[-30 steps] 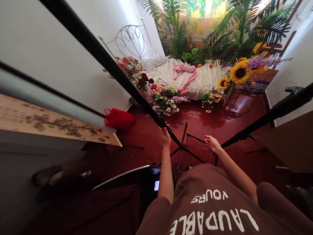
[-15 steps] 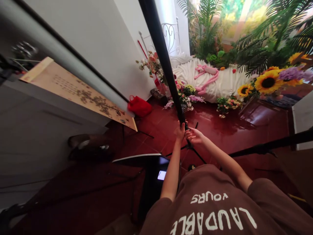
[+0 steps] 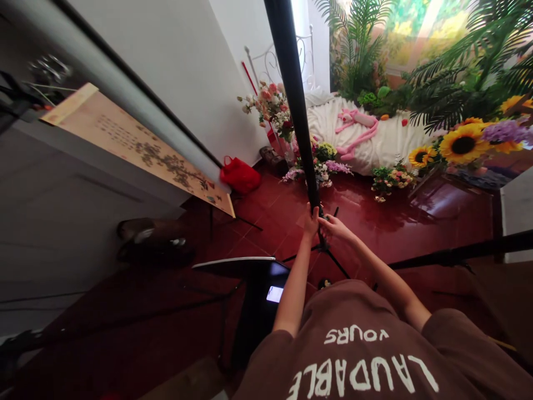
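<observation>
A tall black light stand [image 3: 298, 105] rises in front of me, leaning toward the upper left of the picture, with its tripod legs [image 3: 336, 262] spread on the floor. My left hand [image 3: 311, 222] is wrapped round the pole low down, thumb upward. Against the right side of the pole, at the same height, my right hand [image 3: 334, 228] is closed with bent fingers at what looks like the stand's clamp or knob; the fingers hide most of that part. Close to my left forearm, a phone [image 3: 274, 294] with a lit screen lies on a dark surface.
A hanging scroll [image 3: 145, 150] and a red bag [image 3: 240, 175] are at the left. Ahead are a white-draped bed [image 3: 391, 141] with a pink plush toy [image 3: 358, 125], artificial flowers and sunflowers [image 3: 463, 145]. Another black pole [image 3: 462, 253] crosses at the right.
My view has shifted slightly, so the stand's upper pole appears farther right and more upright. Both hands stay at the same place on the pole; the right fingers have shifted a little.
</observation>
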Demonstrator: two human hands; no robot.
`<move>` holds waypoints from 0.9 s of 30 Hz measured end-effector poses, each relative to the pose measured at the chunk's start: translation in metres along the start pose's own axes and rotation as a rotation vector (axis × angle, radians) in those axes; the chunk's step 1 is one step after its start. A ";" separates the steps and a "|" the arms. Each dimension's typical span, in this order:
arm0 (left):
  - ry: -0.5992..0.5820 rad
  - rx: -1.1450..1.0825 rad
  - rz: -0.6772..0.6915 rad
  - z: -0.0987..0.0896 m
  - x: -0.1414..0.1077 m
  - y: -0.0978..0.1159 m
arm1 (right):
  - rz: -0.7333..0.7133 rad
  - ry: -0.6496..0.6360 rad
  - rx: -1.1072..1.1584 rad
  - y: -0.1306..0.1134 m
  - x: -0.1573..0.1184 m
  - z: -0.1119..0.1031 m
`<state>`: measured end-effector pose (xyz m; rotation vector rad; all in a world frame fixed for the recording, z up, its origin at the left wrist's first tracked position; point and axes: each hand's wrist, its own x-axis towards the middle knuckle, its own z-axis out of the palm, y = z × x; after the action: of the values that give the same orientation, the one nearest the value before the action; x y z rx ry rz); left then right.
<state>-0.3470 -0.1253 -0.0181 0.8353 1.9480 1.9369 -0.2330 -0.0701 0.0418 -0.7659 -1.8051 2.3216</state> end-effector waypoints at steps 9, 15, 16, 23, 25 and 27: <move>-0.006 -0.004 0.003 0.000 -0.002 0.004 | -0.331 0.291 -1.167 -0.026 -0.026 -0.004; -0.006 0.085 0.049 -0.004 -0.002 0.022 | -0.406 0.322 -0.847 -0.013 -0.027 -0.002; 0.003 0.107 0.069 -0.005 0.000 0.030 | -0.400 0.327 -0.809 -0.010 -0.025 -0.002; -0.041 -0.011 0.184 -0.010 0.019 0.076 | -0.344 0.378 -0.298 0.012 -0.008 0.008; -0.032 -0.064 0.191 -0.007 0.021 0.084 | -0.261 0.382 -0.065 0.018 -0.005 0.013; -0.001 -0.114 0.200 -0.003 0.024 0.093 | -0.126 0.374 0.170 0.020 -0.002 0.017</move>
<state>-0.3485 -0.1192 0.0783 1.0329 1.7932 2.1360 -0.2343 -0.0917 0.0264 -0.9532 -1.4348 2.0521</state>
